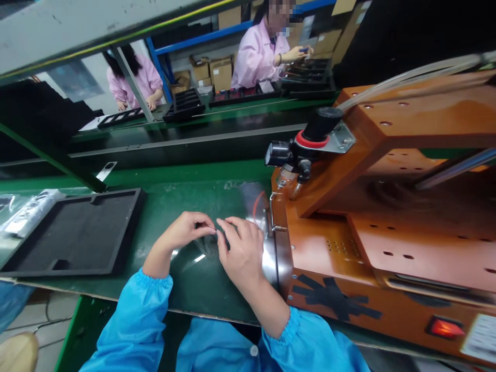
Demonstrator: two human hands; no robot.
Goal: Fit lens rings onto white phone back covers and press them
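Observation:
My left hand [190,227] is above the green work surface [194,191], with thumb and forefinger pinched together. A thin, pale edge shows at the fingertips, too small to name. Close on its right is my right hand [244,250], fingers bent and slightly apart, thumb tip almost touching the left fingertips. Nothing shows clearly between the right thumb and forefinger. Both forearms are in blue sleeves. A shiny, clear sheet [253,199] with a red curved line lies behind my right hand, beside the orange machine [321,248].
At left, a black foam tray [89,237] lies near clear plastic bags [29,212]. A pressure regulator [310,137] juts from the machine, whose red switch [445,327] is at lower right. Across a dark conveyor [194,147], two co-workers in pink work at black trays [185,103].

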